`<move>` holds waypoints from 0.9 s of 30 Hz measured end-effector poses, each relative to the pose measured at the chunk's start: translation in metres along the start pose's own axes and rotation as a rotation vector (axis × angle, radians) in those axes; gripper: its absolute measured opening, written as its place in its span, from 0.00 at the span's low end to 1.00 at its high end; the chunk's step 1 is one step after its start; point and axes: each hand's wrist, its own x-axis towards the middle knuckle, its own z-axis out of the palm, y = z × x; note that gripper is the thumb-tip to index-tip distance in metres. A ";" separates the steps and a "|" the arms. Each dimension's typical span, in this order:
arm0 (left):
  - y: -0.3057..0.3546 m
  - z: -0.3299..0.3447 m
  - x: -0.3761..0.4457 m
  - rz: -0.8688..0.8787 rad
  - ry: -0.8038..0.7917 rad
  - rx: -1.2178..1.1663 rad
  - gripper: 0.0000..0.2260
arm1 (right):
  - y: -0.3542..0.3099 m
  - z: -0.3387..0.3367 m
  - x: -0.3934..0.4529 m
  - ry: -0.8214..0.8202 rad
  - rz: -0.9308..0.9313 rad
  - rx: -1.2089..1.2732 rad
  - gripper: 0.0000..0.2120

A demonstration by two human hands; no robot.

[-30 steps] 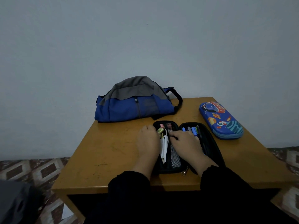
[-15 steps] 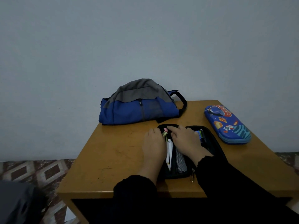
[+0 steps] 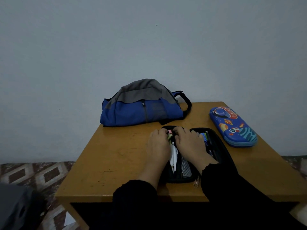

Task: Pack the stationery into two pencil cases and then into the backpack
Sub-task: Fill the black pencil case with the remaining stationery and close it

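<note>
A black pencil case (image 3: pixel 221 151) lies open on the wooden table (image 3: pixel 116 156), with white pens (image 3: pixel 174 156) in its left half and blue and green pens (image 3: pixel 206 137) in its right half. My left hand (image 3: pixel 158 145) lies over the left half, its fingertips curled at small green and pink items (image 3: pixel 169 134) at the far end. My right hand (image 3: pixel 189 143) lies beside it, fingers curled down at the same spot. A blue space-print pencil case (image 3: pixel 232 126) lies closed at the right. A blue and grey backpack (image 3: pixel 141 105) sits at the back.
The table stands against a plain grey wall (image 3: pixel 149 47). A patterned floor (image 3: pixel 33 175) shows to the left, with a dark object (image 3: pixel 16 208) at the lower left corner. A metal zip pull (image 3: pixel 196 181) hangs at the case's near edge.
Both hands have slid toward the far end of the black case, and their fingertips now meet over the small items there. The camera view has shifted slightly.
</note>
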 end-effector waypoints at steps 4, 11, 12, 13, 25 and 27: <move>0.004 -0.004 -0.001 -0.037 0.017 -0.068 0.13 | 0.000 -0.001 -0.001 -0.058 -0.020 -0.042 0.19; 0.002 -0.007 -0.004 -0.079 -0.008 -0.060 0.14 | -0.001 -0.006 0.008 -0.182 -0.043 -0.076 0.24; 0.002 -0.007 -0.004 -0.097 -0.008 -0.065 0.13 | 0.000 -0.006 0.007 -0.182 -0.053 -0.078 0.24; 0.003 -0.008 -0.004 -0.099 -0.009 -0.068 0.13 | 0.001 -0.006 0.006 -0.178 -0.061 -0.078 0.24; -0.001 -0.002 0.000 -0.017 -0.008 -0.186 0.09 | 0.006 0.002 0.000 -0.073 -0.058 -0.044 0.22; -0.003 -0.001 0.001 -0.012 -0.019 -0.210 0.09 | 0.006 0.002 -0.001 -0.074 -0.068 -0.047 0.22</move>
